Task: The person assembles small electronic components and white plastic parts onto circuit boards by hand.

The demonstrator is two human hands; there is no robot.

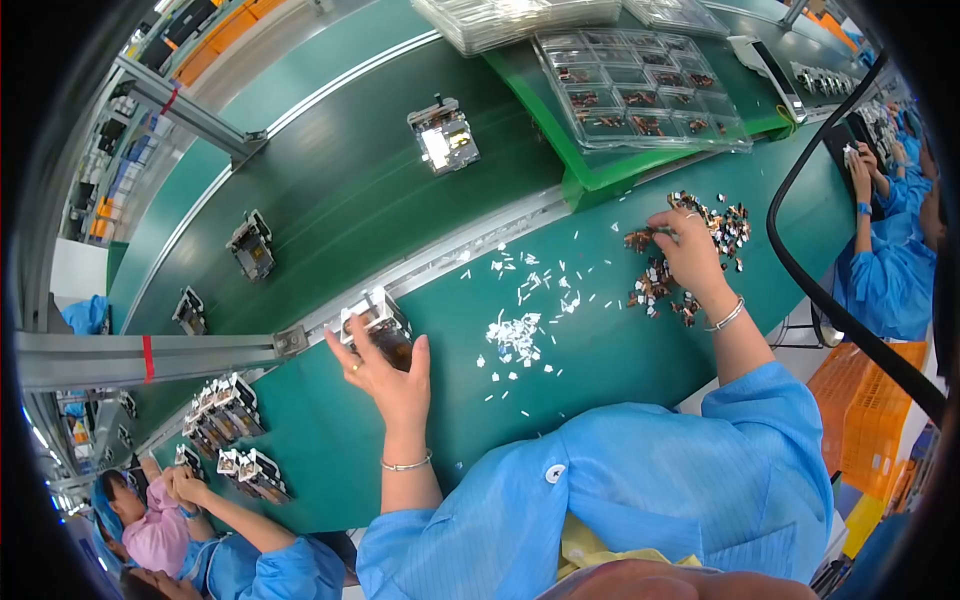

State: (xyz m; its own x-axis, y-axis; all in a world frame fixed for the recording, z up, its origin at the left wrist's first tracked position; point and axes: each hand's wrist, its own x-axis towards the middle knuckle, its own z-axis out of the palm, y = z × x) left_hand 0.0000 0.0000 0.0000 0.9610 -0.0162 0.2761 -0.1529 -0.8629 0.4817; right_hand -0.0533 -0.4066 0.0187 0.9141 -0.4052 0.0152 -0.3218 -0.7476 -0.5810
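A green worktop [620, 360] is seen from above, with two bare hands stretched over it from light blue sleeves [640, 470]. The left hand [387, 350] is spread wide around a small black-and-white boxy unit [388, 342], which is set at the far edge of the worktop, beside a metal rail [450, 262]; whether it is firmly gripped cannot be told. The right hand [660, 228] is narrowed, thumb and fingers brought close together over a heap of tiny copper-brown parts [735, 232] (whether one is pinched cannot be made out). Between the hands, small white pieces [515, 340] are scattered, most thickly toward the middle.

Beyond the rail, three similar units [445, 137] are spaced along a dark green belt [340, 180]. A clear compartmented tray [650, 147], in which more copper-brown parts are held, is supported on a bright green stand [582, 186] at the upper right. More units [225, 412] are grouped on the worktop to the left, near a co-worker's hands [180, 485]. At the right, a black cable [800, 265] is looped in front of another blue-clothed co-worker [885, 270], and an orange crate [865, 405] is placed below.
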